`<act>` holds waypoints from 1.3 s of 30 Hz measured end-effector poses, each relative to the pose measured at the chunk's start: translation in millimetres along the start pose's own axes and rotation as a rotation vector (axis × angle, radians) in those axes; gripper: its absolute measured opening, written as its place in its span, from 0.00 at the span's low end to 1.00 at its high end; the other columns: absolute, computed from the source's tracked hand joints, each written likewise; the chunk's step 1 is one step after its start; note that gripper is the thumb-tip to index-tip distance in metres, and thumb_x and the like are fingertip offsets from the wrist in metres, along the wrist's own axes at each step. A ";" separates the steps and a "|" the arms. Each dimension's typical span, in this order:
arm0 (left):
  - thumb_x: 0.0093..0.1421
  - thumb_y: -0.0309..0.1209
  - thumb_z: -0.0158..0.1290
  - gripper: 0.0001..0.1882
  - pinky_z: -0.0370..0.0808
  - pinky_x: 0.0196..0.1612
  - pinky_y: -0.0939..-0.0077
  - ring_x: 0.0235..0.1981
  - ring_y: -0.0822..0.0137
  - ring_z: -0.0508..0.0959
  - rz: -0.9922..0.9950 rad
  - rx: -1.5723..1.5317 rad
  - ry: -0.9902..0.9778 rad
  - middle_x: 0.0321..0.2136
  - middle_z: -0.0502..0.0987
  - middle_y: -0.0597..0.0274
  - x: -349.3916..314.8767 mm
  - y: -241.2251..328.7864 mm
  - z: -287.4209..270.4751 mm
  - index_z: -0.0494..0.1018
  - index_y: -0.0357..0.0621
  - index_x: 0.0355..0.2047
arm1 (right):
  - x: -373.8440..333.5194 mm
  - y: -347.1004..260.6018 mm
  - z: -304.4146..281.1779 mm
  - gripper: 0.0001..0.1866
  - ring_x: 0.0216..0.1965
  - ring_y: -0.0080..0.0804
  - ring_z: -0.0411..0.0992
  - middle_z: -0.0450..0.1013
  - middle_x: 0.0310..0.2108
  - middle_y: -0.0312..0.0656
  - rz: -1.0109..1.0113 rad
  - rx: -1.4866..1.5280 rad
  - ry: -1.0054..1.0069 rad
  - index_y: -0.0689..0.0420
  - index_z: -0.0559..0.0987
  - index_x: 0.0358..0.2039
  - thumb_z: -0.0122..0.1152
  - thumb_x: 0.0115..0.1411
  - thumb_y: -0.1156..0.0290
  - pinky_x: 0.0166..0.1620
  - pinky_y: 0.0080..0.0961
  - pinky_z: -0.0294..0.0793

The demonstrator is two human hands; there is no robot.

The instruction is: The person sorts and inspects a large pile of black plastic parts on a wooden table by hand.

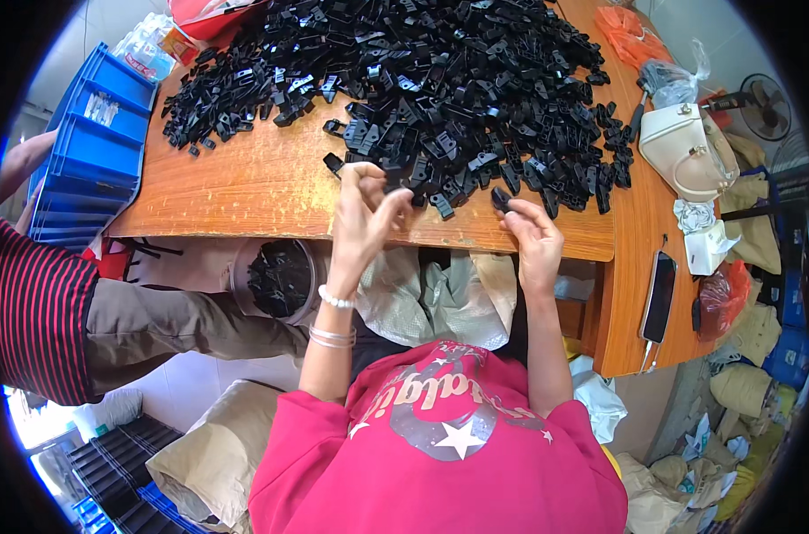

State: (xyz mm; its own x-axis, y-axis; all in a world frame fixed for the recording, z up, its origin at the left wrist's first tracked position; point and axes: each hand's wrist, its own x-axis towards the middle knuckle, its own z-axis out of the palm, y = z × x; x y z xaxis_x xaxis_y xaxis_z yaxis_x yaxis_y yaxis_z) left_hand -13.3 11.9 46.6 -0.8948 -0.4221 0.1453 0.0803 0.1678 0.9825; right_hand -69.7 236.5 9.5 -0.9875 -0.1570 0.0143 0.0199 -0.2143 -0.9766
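Note:
A wide heap of small black plastic parts covers much of the wooden table. My right hand pinches one black plastic part between thumb and fingers, just above the table's near edge. To its left, my left hand is slightly blurred, with thumb and bent fingers apart and nothing visible between them. Right by its fingertips lies another black part; whether they touch I cannot tell. White bracelets circle my left wrist.
A person in a striped top stands at the left beside a blue divided bin. Below the table edge is a tub of black parts, near a pale woven sack. A phone and cream handbag lie on the right.

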 end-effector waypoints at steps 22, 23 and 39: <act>0.58 0.21 0.53 0.17 0.74 0.28 0.81 0.24 0.74 0.77 -0.012 -0.050 -0.348 0.30 0.77 0.57 -58.9 32.5 24.6 0.69 0.35 0.49 | -48.0 -40.9 50.2 0.13 0.41 0.37 0.73 0.74 0.37 0.45 -0.044 0.048 -0.118 0.61 0.78 0.41 0.60 0.53 0.80 0.44 0.27 0.71; 0.57 0.21 0.53 0.17 0.75 0.28 0.79 0.23 0.72 0.78 0.042 0.000 -0.331 0.30 0.77 0.55 -60.1 30.6 25.6 0.68 0.36 0.48 | -46.8 -37.4 43.9 0.14 0.40 0.36 0.73 0.74 0.37 0.45 -0.109 -0.162 -0.169 0.61 0.78 0.41 0.60 0.53 0.80 0.44 0.25 0.71; 0.51 0.37 0.61 0.13 0.72 0.32 0.64 0.27 0.55 0.75 0.012 0.668 0.009 0.25 0.74 0.54 29.0 -9.0 20.8 0.76 0.38 0.22 | 55.0 -7.9 17.5 0.11 0.38 0.43 0.71 0.71 0.36 0.45 -0.593 -1.218 0.011 0.62 0.77 0.38 0.59 0.53 0.77 0.41 0.35 0.72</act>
State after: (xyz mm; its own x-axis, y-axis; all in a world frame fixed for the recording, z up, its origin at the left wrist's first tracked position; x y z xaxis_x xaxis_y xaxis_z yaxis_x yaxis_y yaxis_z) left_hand -49.1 16.7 39.5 -0.8915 -0.4240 0.1596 -0.2018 0.6871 0.6980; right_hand -121.4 212.7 21.7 -0.8004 -0.3311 0.4997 -0.5500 0.7371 -0.3927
